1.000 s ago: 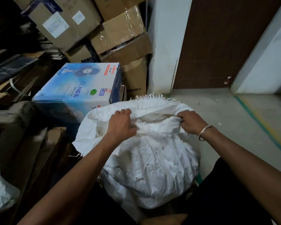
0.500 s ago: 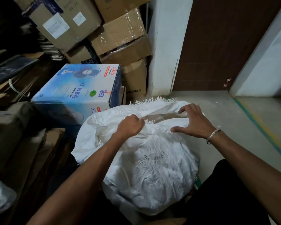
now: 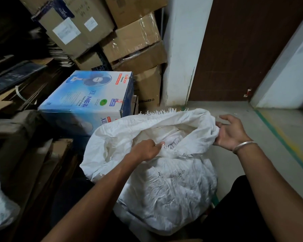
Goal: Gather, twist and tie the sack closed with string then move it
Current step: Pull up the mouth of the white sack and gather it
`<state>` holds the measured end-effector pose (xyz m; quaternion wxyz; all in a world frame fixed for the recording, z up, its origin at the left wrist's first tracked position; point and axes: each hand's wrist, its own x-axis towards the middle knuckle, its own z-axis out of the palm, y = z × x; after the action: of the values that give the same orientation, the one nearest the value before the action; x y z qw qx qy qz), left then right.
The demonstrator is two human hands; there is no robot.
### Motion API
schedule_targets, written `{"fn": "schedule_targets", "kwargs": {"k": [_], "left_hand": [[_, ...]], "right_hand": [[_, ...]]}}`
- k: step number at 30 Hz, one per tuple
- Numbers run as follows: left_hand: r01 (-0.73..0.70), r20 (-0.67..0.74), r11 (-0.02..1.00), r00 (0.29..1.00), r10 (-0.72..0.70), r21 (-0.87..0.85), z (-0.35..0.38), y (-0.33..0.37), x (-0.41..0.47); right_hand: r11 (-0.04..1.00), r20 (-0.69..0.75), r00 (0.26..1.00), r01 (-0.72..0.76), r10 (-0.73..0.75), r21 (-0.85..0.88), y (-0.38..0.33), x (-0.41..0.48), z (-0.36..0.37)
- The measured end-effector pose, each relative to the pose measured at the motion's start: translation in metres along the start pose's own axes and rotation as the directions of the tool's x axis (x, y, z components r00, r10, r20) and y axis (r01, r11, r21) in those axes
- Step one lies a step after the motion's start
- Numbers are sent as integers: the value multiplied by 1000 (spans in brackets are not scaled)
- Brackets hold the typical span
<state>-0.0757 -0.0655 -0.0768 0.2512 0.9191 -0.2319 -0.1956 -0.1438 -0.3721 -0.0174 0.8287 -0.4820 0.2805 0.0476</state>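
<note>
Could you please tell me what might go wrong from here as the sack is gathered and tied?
1. The sack mouth gapes wide between the left hand and right hand; a loose gather may leave a gap.
2. Its frayed edge could slip from either grip.
3. The worn patches on the front might tear when it is moved.

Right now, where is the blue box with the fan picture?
In the head view, the blue fan box sits left of centre, just behind the white sack and in front of the stacked cardboard boxes.
</note>
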Motion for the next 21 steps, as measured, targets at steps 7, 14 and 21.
{"fn": "schedule_targets", "kwargs": {"k": [7,14,21], "left_hand": [[-37,169,999,985,43,-40,-2,7,-4],[-132,237,991,962,132,-19,-5,17,-7],[15,162,999,987,-7,-46,-24,-13,-8]], "right_hand": [[461,-277,678,102,-681,-882,-16,0,-6],[622,-278,867,47,-415,-782,-26,-2,-14],[-8,99,632,145,-769,-989,-15,-2,-13]]}}
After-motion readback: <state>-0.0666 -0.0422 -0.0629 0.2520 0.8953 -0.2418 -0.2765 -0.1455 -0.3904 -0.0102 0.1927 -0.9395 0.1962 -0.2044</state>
